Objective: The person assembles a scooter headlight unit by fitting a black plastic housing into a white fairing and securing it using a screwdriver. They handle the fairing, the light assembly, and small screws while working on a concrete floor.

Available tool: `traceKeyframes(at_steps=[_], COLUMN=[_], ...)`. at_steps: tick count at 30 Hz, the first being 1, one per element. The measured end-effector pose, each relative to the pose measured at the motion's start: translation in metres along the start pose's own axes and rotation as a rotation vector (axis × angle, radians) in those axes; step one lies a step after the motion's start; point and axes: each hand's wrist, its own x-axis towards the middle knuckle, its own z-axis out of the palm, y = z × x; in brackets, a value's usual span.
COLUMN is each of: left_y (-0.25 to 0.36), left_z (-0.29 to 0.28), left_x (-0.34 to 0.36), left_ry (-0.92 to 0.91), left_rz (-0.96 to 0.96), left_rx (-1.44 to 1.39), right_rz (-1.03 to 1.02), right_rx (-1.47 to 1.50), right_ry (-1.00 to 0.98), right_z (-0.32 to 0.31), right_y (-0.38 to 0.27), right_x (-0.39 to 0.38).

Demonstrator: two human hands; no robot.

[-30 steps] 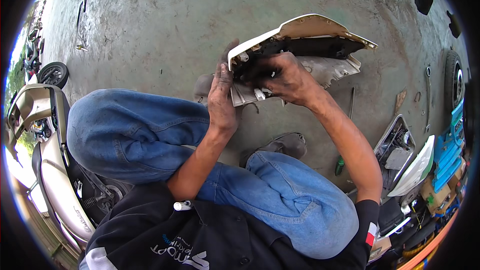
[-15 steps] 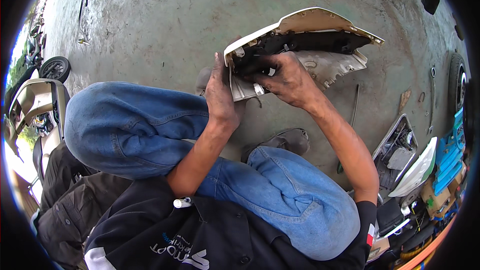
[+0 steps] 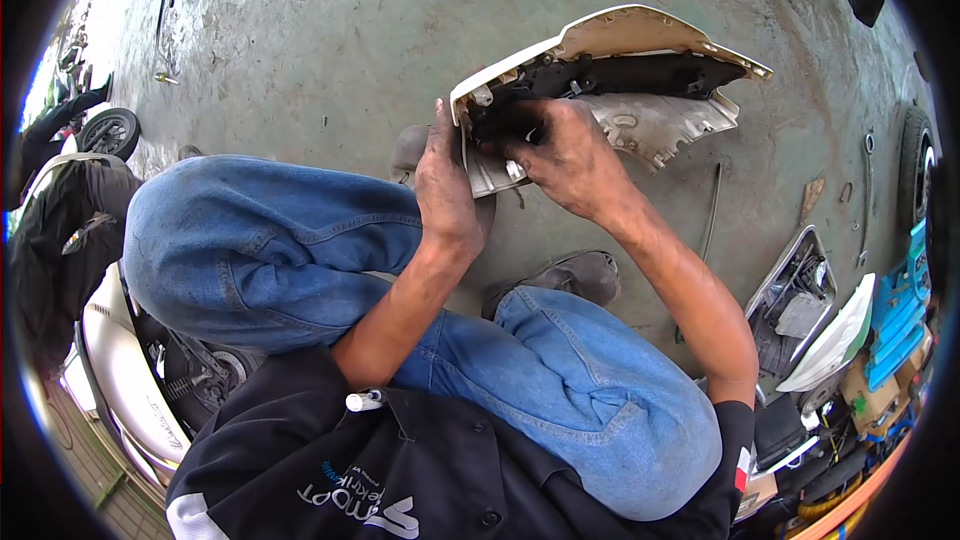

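Note:
I see a white body panel (image 3: 640, 25) with a black inner part (image 3: 650, 75) and a dusty grey lower piece (image 3: 680, 125), raised above my crossed, jean-clad legs. My left hand (image 3: 446, 190) grips its left end, thumb along the edge, other fingers mostly hidden behind it. My right hand (image 3: 575, 160) reaches into the black interior with bent, closed fingers; whatever they hold is hidden in shadow. A small white fitting (image 3: 515, 169) shows just below those fingers.
A person in dark clothes (image 3: 55, 250) is at far left beside a champagne scooter (image 3: 125, 380) and loose wheel (image 3: 108, 135). At right lie a rod (image 3: 714, 210), wrench (image 3: 866, 200), tire (image 3: 912, 170), metal tray (image 3: 790, 300), white-green panel (image 3: 830, 335) and blue plastic pieces (image 3: 900, 305).
The panel and both my hands have shifted slightly up, the panel also rightward. The person in dark clothes has appeared at the left and moved upward along that side.

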Motion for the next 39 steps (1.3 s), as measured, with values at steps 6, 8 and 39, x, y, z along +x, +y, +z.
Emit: traceKeyframes(at_steps=[6,8,39], left_y=[0.001,0.001,-0.022], left_z=[0.002,0.004,0.006], left_x=[0.0,-0.001,-0.003], left_ry=[0.018,-0.007,0.027], left_rz=[-0.027,-0.033,0.079], left_rx=[-0.046,-0.059,0.045], right_rz=[-0.102,-0.215,0.129], right_rx=[-0.072,-0.099,-0.159], right_ry=[0.055,0.067,0.056], right_z=[0.003,0.001,-0.002], right_y=[0.002,0.005,-0.026], right_x=[-0.003,-0.004,-0.014])
